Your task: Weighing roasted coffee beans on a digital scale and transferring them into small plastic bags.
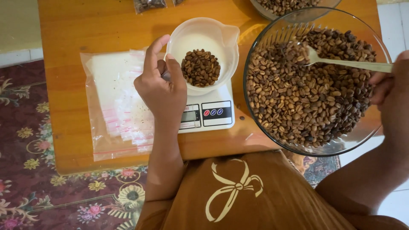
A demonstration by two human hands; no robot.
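My left hand point(161, 83) grips the left rim of a white plastic cup point(213, 36) that stands on a white kitchen scale point(217, 111). A small heap of coffee beans point(200, 67) lies in the cup. My right hand point(392, 91) holds the handle of a pale spoon point(341, 62), whose bowl dips into the beans filling a large glass bowl point(272, 32) on the right of the table. The bowl overhangs the table's front edge.
A stack of clear zip bags point(111, 91) lies left of the scale on the low orange wooden table point(85, 30). Another bowl of beans point(281, 6) and small filled bags point(149, 4) sit at the far edge. A patterned rug point(51, 196) covers the floor.
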